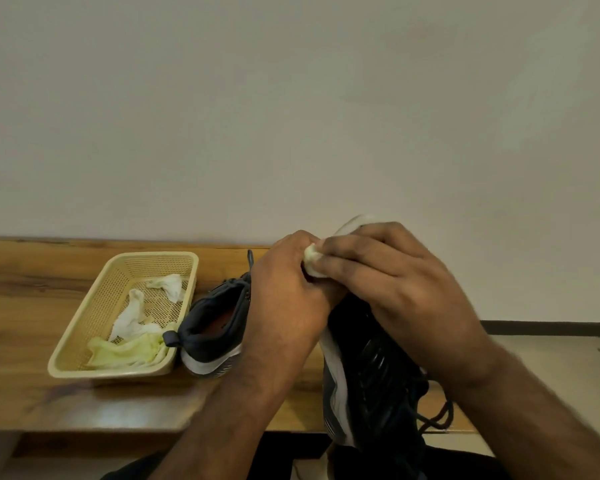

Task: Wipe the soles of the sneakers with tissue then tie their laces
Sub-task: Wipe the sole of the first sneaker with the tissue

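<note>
my left hand (284, 292) grips raised sneaker (368, 368) near toe | right hand (392, 275) pinches tissue (310, 259) on sole | tissue soft, tears easy; shoe stiff, light | second sneaker (212, 327) on table (32, 271) beside basket (94, 299)

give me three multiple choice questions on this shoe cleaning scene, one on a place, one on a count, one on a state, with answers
1. Where is the basket?
A. left of the sneaker standing on the table
B. on the floor
C. on top of a sneaker

2. How many sneakers show?
A. one
B. two
C. four

3. What is the right hand doing?
A. resting flat on the table
B. pressing a wad of tissue to the held sneaker
C. tying a bow

Answers:
1. A: the basket sits on the wooden table, just left of the standing sneaker.
2. B: one stands on the table, and the other sneaker is held up, sole showing.
3. B: the tissue shows under its fingers while the left hand holds that sneaker.
</note>
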